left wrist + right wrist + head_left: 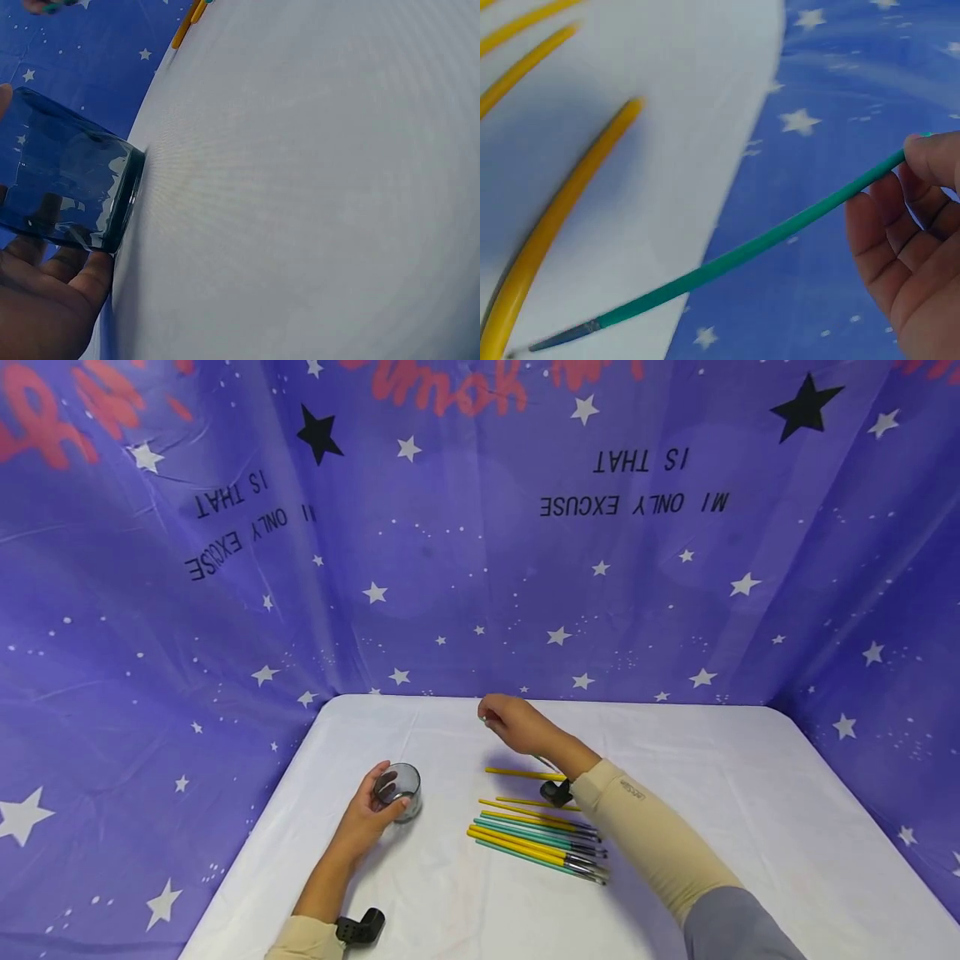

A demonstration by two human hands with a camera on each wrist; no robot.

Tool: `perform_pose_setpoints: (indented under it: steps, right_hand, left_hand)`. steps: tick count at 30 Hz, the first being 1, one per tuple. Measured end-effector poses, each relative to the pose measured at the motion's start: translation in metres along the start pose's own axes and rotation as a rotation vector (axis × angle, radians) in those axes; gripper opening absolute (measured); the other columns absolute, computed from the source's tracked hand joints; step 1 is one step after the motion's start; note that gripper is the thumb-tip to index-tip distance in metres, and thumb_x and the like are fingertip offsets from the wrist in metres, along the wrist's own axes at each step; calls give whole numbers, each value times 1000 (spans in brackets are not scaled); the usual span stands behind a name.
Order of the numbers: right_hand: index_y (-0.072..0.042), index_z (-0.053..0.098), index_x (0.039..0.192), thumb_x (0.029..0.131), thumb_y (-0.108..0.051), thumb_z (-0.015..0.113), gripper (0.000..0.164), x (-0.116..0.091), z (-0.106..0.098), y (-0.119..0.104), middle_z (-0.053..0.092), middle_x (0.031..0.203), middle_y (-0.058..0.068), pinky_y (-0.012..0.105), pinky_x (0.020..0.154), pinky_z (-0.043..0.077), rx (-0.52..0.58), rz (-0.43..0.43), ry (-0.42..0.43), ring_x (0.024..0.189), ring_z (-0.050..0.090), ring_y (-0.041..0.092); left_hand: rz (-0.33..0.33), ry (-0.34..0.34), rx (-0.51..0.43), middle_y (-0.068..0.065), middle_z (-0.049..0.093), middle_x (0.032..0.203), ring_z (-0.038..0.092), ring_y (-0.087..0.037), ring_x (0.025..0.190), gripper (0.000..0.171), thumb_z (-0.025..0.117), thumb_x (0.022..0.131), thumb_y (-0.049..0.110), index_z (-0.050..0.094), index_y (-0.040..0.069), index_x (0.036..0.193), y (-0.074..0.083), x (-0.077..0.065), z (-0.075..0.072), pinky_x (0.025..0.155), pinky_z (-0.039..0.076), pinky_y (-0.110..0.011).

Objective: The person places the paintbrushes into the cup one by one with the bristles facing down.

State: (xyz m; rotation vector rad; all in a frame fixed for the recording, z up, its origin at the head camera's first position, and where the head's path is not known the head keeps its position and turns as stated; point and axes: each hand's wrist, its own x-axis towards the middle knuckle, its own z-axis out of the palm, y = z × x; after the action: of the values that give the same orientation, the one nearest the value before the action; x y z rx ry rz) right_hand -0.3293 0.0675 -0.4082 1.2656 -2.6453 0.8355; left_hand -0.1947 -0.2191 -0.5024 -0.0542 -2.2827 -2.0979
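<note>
A clear glass cup [399,787] stands on the white table at the left, and my left hand [367,817] grips its side with fingers and thumb wrapped round it. The left wrist view shows the glass [67,169] upright against the tabletop, fingers beneath its wall. My right hand [517,723] is raised over the back middle of the table. In the right wrist view it pinches a green paintbrush [757,244] near the handle end, the bristles pointing away from the hand. Below it lies a row of yellow and green paintbrushes [525,842].
One yellow paintbrush [517,772] lies apart behind the row, partly hidden by the right wrist. A white cloth [712,827] covers the table. A purple star-printed curtain [480,568] hangs round the back and sides.
</note>
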Motion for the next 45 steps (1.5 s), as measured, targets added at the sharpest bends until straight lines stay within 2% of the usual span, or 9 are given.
perform_pose_setpoints:
  steps: [9,12,17,20,28,33,37,42,45]
  right_hand:
    - [-9,58,109,102,-9,56,8,-4,-14,-39,62,99,2,36,77,50,277,98,170,92,58,17]
    - [-8,57,109,102,-8,55,7,-5,-11,-47,61,97,5,36,77,53,402,134,247,89,60,19]
    - [-3,55,111,101,-4,54,10,-6,-5,-56,59,98,14,39,80,56,611,182,379,90,61,22]
    - [-1,53,111,100,-1,54,10,-8,-1,-59,57,98,14,37,80,56,733,191,471,89,60,21]
    - [6,47,110,100,5,51,11,-12,7,-73,53,96,5,27,78,55,1065,127,678,86,58,13]
    - [3,46,110,100,3,52,11,-15,12,-80,53,96,6,27,78,55,1140,113,738,85,60,14]
    - [5,44,112,101,1,50,13,-18,19,-86,52,99,7,28,81,55,1170,129,762,87,61,14]
    - [2,45,109,101,1,50,9,-19,31,-89,52,99,7,29,82,55,1206,128,786,89,60,15]
    - [-1,47,106,100,2,51,8,-18,38,-90,53,99,7,29,81,56,1228,114,802,88,60,15]
  left_hand:
    - [2,10,-7,-25,38,150,35,-41,138,75,67,89,-3,27,2,152,-1,-2,0,96,40,-17]
    - [-13,9,-12,-23,38,151,35,-39,139,75,67,90,-3,27,4,153,-1,-1,0,96,40,-16]
    - [-25,7,-11,-22,37,151,35,-38,139,75,67,90,-3,27,4,153,-1,-1,1,106,38,-29]
    - [-25,5,-9,-23,37,152,35,-39,139,75,67,90,-3,27,4,153,-1,-1,0,107,37,-33]
    - [-24,-1,-5,-21,36,153,34,-38,140,76,68,91,-1,26,5,153,-1,0,-1,100,39,-19]
    - [-29,-3,-15,-21,36,153,34,-37,140,75,68,91,-1,26,6,153,0,0,-1,96,39,-14]
    - [-25,-1,-13,-21,36,152,35,-38,140,75,68,91,-1,27,5,153,0,-1,0,98,40,-17]
    - [-23,7,-7,-22,37,152,36,-39,139,75,68,90,-1,27,4,153,1,-1,0,97,39,-16]
    - [-25,10,-2,-22,37,152,35,-39,140,75,68,90,-1,27,5,153,2,-2,0,103,39,-23]
